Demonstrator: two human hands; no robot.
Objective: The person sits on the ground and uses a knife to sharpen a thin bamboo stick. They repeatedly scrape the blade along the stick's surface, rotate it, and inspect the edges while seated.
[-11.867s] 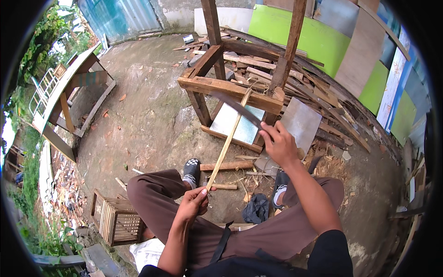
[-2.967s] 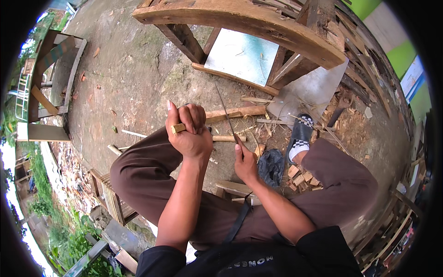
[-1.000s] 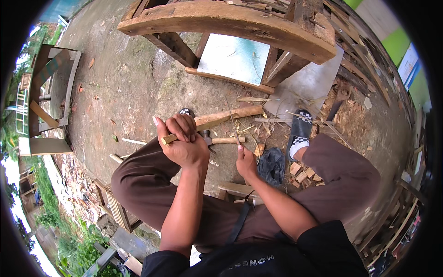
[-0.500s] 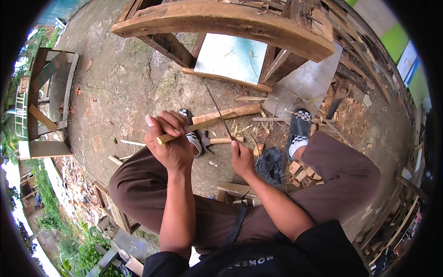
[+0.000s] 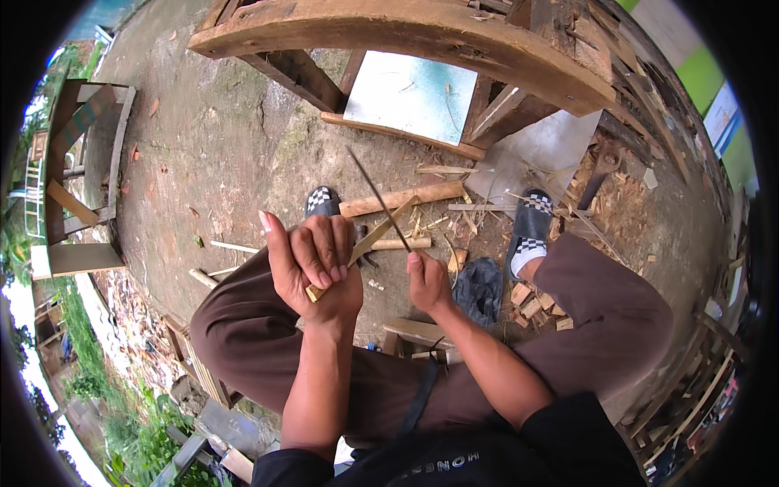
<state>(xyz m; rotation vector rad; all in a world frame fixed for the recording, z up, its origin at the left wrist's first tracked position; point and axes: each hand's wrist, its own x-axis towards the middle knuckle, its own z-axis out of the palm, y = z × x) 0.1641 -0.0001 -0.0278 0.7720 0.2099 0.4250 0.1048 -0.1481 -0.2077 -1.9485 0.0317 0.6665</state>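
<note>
My left hand (image 5: 316,264) is closed around a narrow wooden strip (image 5: 375,235), whose pale cut end sticks out below the fingers while its far end slants up and right. My right hand (image 5: 428,282) grips a long, thin, dark blade (image 5: 369,183), seen nearly edge-on and pointing up and left. Its handle is hidden in the fist. The blade crosses the strip's far part in this view; whether they touch I cannot tell. Beneath them on the ground lie a longer wooden piece (image 5: 442,193) and a hammer (image 5: 410,243), its head partly covered by my left hand and the strip.
A heavy wooden frame (image 5: 389,28) stands ahead, with a white panel (image 5: 406,93) under it. Wood shavings and offcuts (image 5: 535,304) litter the ground beside a black plastic bag (image 5: 479,290). A low wooden piece (image 5: 418,331) is between my legs. Stacked timber (image 5: 641,114) lines the right.
My left hand has come nearer and slightly right, and the strip now tilts more steeply. The right hand has stayed nearly in place, its blade leaning a little further left.
</note>
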